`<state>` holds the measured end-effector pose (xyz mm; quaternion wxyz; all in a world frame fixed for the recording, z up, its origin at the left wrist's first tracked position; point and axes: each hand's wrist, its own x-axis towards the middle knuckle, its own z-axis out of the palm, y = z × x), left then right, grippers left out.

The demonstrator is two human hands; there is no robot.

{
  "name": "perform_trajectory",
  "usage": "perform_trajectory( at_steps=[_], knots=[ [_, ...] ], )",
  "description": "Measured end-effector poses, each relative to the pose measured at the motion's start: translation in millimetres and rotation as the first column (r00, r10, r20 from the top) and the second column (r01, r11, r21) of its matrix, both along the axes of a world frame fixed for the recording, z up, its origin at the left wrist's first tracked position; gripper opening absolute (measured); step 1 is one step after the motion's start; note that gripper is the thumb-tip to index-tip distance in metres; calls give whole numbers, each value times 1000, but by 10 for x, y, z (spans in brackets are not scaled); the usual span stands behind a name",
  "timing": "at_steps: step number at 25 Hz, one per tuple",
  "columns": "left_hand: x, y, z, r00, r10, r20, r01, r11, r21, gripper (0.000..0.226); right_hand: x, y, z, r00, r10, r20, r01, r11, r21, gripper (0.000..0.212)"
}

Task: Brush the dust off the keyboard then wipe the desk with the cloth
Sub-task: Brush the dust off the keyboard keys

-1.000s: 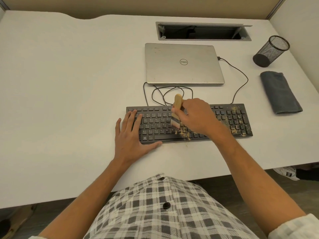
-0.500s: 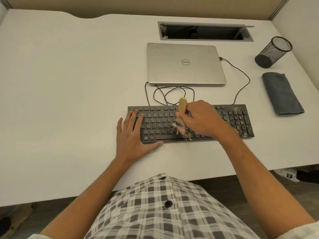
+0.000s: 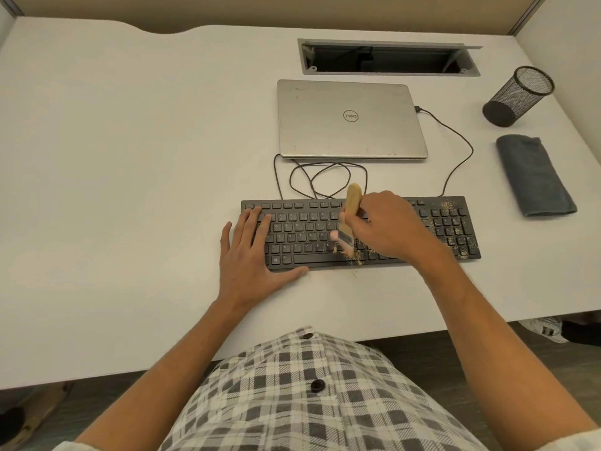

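I'm looking down at the table [image 3: 130,157], a smooth white slab with a curved far edge and a rectangular grey metal cable well [image 3: 387,60] cut into it. Sitting shut behind the keyboard is a brushed silver laptop [image 3: 351,122], its round logo reading DELL upside down from here. In front of it the keyboard [image 3: 302,242] is lying flat, black matte plastic with white letters, QWERTY row readable, tan dust [image 3: 450,222] speckling the number pad and gathering at the front edge near the bristles. My left hand [image 3: 250,255] is resting spread and flat across the keyboard's left end, thumb on the table. My right hand [image 3: 387,226] is curling round the brush [image 3: 351,213], a pale rounded wooden handle with a metal band; the bristles are blurring against the keys. To the right, the cloth [image 3: 533,177], grey, soft and folded long, is lying well apart from the keyboard. Beyond it a black wire-mesh cup [image 3: 517,96] is standing. Thin dark cable [image 3: 325,177] is looping between laptop and keyboard.
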<state>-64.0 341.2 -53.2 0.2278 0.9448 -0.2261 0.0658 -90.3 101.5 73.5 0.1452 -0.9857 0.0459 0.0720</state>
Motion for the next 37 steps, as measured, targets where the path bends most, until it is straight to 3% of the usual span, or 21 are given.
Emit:
perform_trajectory(
  at_steps=[4,8,12,16,21,26,30,34,37],
  knots=[
    [3,-3,-1,1000,-3,6,3,1000,0,115,-9,77,12,998,32,63,-38,995,97,37],
    [-1,-2,0,1000,3,9,-3,1000,-3,115,16,47,44,1000,1,-8,-2,993,-120,38],
    [-4,-4,6,1000,1,5,-1,1000,-2,115,11,124,23,998,34,49,-32,999,-37,39],
    [-3,-5,6,1000,4,1,-4,1000,0,115,27,86,55,1000,17,10,-14,978,-208,37],
    [-2,-4,5,1000,1,0,-1,1000,-2,115,22,217,21,998,41,48,-40,999,-26,38],
    [1,-1,7,1000,4,0,-4,1000,4,115,89,127,80,999,9,37,-2,979,-205,40],
    [-4,1,4,1000,4,-6,-4,1000,8,115,86,237,34,993,23,114,-18,998,-53,35],
    [0,1,0,1000,6,-3,-6,1000,9,115,90,193,57,999,40,-25,-42,995,-85,35],
    [-1,-7,0,1000,2,-7,-2,1000,-5,115,57,232,59,997,43,59,-38,997,-71,34]
  ],
)
